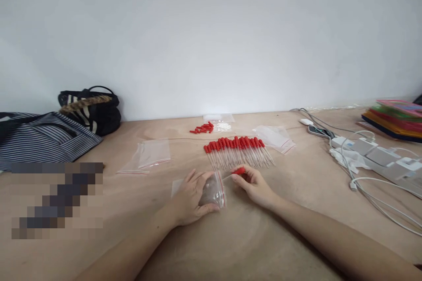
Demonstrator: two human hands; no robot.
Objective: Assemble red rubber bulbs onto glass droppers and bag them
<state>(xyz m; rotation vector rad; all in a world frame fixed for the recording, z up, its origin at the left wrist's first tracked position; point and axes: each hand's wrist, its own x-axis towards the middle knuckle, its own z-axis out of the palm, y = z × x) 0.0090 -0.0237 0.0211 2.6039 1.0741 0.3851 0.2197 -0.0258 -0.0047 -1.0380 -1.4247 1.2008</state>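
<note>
My left hand [193, 197] holds a clear zip-lock bag [212, 191] near its mouth, fingers at the far edge and thumb at the near edge. The bag lies flat on the table, its red-lined mouth facing right. My right hand [253, 185] grips a dropper by its red rubber bulb [240, 170]. Its thin clear stem points left, at the bag's mouth; whether the tip is inside I cannot tell. Beyond both hands lies a row of droppers [235, 147], red bulbs away from me. Loose red bulbs [202, 128] form a small heap behind them.
Other zip-lock bags [154, 153] lie at the left, at the back and at the right [275, 137]. A striped bag [49, 138] and a black bag [105, 114] stand far left. A power strip [382, 156] with chargers and cables is at the right, near stacked coloured folders [395, 118].
</note>
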